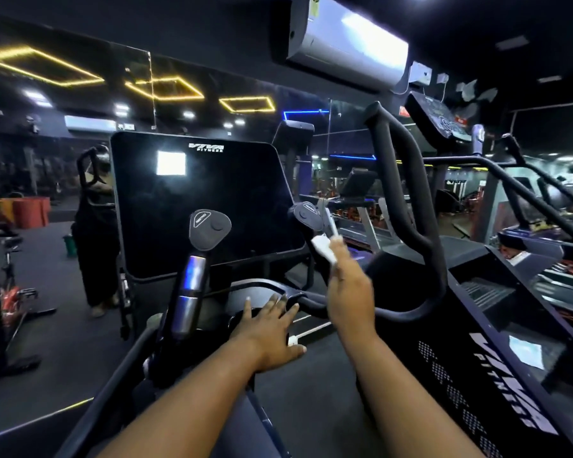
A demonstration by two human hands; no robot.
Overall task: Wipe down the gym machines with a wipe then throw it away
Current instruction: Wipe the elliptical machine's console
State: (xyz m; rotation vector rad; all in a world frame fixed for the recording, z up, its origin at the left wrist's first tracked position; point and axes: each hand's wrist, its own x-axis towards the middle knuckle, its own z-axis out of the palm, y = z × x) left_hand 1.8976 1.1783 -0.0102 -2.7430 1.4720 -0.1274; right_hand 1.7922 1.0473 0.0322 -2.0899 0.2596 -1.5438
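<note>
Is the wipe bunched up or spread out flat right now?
Bunched up. The wipe shows as a small white wad pinched at the fingertips of the right hand, against the machine's right handle.

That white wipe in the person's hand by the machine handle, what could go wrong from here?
The right hand pinches the wipe only at the fingertips against the right handle, so it might slip and fall. The left hand lies flat on the machine's base near the console; leaning there could smear it.
</note>
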